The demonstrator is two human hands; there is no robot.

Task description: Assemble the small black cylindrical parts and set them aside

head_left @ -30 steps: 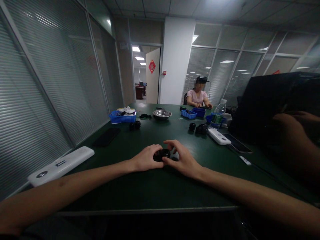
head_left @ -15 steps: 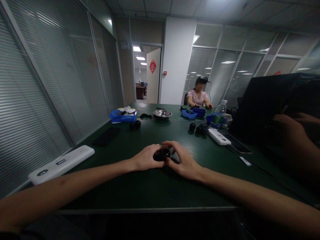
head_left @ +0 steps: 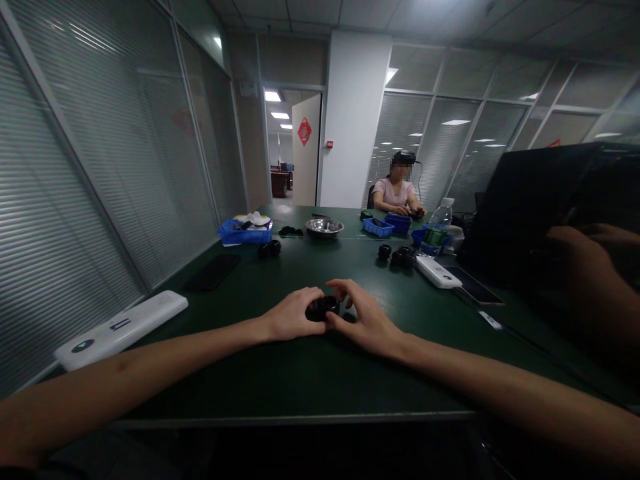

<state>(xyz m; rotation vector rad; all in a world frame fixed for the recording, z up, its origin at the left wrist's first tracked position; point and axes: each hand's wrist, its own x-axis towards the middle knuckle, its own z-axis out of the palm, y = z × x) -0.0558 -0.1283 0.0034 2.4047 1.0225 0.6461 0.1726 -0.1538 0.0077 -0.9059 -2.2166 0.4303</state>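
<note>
On the green table (head_left: 300, 380), close to its front edge, my left hand (head_left: 295, 313) is wrapped around a small black round part (head_left: 331, 305) with a ring-shaped, hollow top. Its left side is hidden behind my fingers. My right hand (head_left: 367, 313) curves around the right of the same part, with thumb and fingers apart. The right thumb tip lies near the part's front, and the index finger arches behind and above it. Beyond my hands sit similar black round parts, two at the left (head_left: 269, 249) and several at the right (head_left: 403, 257).
A steel bowl (head_left: 325, 229) and blue baskets (head_left: 245, 233) stand at the back. White power banks (head_left: 123, 328) and phones (head_left: 213, 272) lie at the sides. A bottle (head_left: 440, 227) stands right. A co-worker (head_left: 395, 193) sits opposite; another person's hand (head_left: 580, 253) shows at right.
My right thumb has shifted left along the front of the black part, and the right fingers have lifted slightly. My left hand keeps its hold. The co-worker's hands have moved closer together.
</note>
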